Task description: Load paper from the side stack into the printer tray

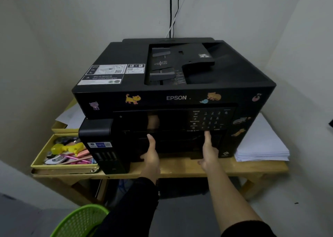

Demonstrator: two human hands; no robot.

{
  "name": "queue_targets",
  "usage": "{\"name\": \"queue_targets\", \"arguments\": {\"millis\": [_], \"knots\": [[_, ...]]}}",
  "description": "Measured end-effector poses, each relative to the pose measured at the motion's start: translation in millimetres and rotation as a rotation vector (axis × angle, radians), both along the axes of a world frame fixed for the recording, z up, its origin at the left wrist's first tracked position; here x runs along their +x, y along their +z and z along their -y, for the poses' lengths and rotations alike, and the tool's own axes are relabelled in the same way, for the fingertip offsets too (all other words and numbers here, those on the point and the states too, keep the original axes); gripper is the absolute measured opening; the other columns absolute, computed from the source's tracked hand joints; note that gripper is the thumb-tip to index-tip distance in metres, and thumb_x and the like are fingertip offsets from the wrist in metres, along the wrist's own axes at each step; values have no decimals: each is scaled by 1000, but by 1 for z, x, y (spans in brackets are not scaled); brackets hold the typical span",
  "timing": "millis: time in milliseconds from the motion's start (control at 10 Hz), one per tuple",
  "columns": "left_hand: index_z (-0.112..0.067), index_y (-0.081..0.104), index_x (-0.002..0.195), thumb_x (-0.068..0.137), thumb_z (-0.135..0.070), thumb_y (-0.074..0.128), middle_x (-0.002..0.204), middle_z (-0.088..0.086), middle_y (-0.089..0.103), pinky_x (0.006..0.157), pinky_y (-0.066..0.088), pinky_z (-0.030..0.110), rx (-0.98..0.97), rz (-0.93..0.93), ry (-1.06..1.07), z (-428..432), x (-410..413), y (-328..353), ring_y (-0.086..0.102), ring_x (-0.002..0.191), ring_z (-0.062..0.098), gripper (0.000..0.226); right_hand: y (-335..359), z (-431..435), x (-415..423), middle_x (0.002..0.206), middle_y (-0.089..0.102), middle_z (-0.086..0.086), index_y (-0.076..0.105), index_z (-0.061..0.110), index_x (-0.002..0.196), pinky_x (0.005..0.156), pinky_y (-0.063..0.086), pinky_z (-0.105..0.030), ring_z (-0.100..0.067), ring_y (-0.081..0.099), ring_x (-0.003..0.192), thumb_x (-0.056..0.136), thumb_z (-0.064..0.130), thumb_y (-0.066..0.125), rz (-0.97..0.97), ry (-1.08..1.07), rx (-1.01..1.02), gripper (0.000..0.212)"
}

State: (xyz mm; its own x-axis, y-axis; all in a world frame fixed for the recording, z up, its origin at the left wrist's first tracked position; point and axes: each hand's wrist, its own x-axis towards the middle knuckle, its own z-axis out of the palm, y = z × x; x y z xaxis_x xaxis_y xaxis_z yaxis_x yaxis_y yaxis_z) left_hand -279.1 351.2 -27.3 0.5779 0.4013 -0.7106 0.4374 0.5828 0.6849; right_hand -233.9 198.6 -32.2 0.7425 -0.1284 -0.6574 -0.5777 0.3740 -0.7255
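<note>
A black Epson printer point(173, 85) with cat stickers stands on a wooden table point(180, 168). Its paper tray front point(178, 146) is a dark panel low on the front face. My left hand point(151, 155) rests on the tray front's left side, thumb up, fingers curled under the lower edge. My right hand point(209, 150) is on the tray front's right side, thumb pointing up below the keypad, fingers tucked under the edge. A stack of white paper point(261, 143) lies on the table to the printer's right. Whether the tray is pulled out at all is hard to tell.
A yellow tray point(45, 153) with pens and small stationery sits left of the printer, with loose sheets point(70, 117) behind it. A green plastic basket point(81, 220) stands on the floor at lower left. Cables point(173, 11) run up the wall behind. Walls close in on both sides.
</note>
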Motion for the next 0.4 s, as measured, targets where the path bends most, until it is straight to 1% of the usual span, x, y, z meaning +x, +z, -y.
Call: {"name": "queue_targets", "arguments": {"millis": [100, 200, 300, 400], "knots": [[-13, -1, 153, 66, -87, 39, 160, 11, 12, 118, 19, 46, 224, -158, -138, 13, -15, 4, 21, 144, 34, 122, 5, 8, -22, 150, 36, -11, 18, 12, 150, 113, 30, -44, -32, 36, 137, 77, 51, 69, 66, 73, -198, 97], [-7, 18, 151, 68, -87, 33, 154, 15, 27, 115, 28, 48, 493, -262, -307, 32, -35, 6, 32, 139, 36, 116, 14, 11, -39, 143, 45, -14, 29, 5, 144, 107, 38, -38, -31, 45, 131, 82, 37, 70, 130, 231, -457, 81], [-5, 7, 152, 75, -84, 20, 160, 16, 4, 118, 18, 47, 752, -374, -546, 49, -45, 18, 9, 147, 35, 111, 34, 10, -47, 138, 49, -15, 31, 5, 143, 102, 44, -37, -31, 50, 126, 85, 36, 66, 224, 370, -651, 74], [-2, 4, 152, 84, -76, 26, 160, 17, -2, 119, 13, 46, 929, -262, -565, 59, -53, 52, 1, 148, 35, 102, 63, 4, -55, 130, 53, -14, 39, 7, 136, 98, 49, -43, -32, 53, 118, 87, 37, 61, 349, 394, -797, 61]]}}
